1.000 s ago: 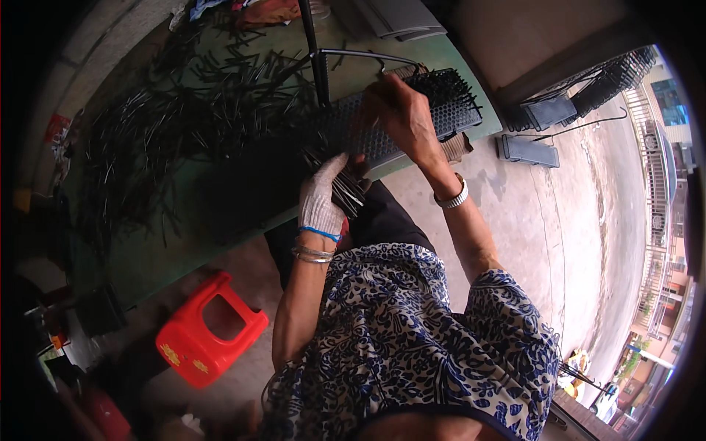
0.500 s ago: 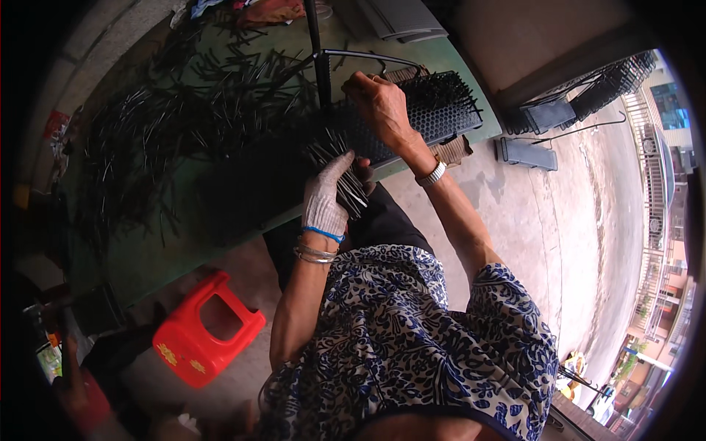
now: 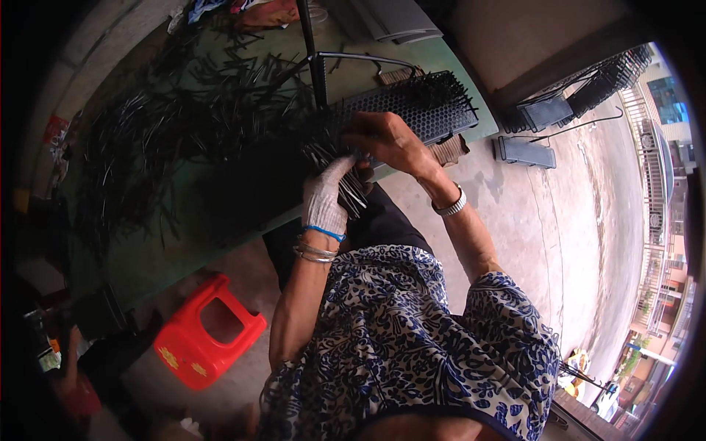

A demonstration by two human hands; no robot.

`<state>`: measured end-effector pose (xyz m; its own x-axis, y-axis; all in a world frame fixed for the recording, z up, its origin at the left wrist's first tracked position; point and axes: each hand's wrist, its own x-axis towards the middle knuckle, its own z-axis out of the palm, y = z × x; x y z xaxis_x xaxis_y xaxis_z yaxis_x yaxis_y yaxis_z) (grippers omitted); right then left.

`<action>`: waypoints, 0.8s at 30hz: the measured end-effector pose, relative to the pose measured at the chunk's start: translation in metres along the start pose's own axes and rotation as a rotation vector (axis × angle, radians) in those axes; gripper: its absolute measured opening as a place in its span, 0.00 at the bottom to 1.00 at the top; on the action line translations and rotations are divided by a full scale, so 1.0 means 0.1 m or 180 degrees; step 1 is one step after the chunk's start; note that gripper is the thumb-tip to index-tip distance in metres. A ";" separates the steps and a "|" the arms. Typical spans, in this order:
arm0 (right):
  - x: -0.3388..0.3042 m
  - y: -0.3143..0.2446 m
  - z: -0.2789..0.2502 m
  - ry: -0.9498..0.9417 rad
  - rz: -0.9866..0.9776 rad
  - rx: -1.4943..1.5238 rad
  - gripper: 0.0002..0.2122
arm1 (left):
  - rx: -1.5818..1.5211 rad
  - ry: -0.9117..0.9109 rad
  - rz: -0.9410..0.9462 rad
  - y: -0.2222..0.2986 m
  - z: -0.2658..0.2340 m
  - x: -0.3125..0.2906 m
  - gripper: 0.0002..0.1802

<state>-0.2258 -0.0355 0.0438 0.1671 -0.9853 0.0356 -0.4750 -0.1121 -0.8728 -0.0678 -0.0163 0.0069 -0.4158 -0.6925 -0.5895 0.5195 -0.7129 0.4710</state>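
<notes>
My left hand (image 3: 323, 195), in a pale knit glove, is closed around a bundle of thin black strips (image 3: 353, 201) at the table's near edge. Close to the top of that bundle is my bare right hand (image 3: 396, 145), fingers drawn together; anything between them is hidden. Behind my hands lies a long black panel with a honeycomb of holes (image 3: 412, 112). Dark bristle-like pieces (image 3: 441, 90) stand up at its far right end. A large loose heap of black strips (image 3: 191, 121) spreads over the green table (image 3: 158, 264) to the left.
A black post (image 3: 316, 77) with a curved bar rises beside the panel. Corrugated cardboard (image 3: 448, 151) sticks out under it. A red plastic stool (image 3: 193, 331) stands on the floor at left. A dark, flat-headed piece with a thin rod (image 3: 526, 152) lies right. Someone's arm (image 3: 70, 360) shows lower left.
My right hand has come back from over the honeycomb panel, down to the bundle at my left hand. The left hand keeps its grip in nearly the same place.
</notes>
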 end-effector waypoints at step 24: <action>0.36 0.43 0.04 0.1794 -0.0639 -0.1220 0.04 | -0.0326 -0.0071 -0.0350 0.06 -0.03 0.09 0.05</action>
<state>-0.2367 -0.0749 0.0053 -0.1400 -0.8460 0.5145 -0.7698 -0.2338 -0.5939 -0.0661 -0.0263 0.0028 -0.4903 -0.6140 -0.6185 0.5429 -0.7704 0.3343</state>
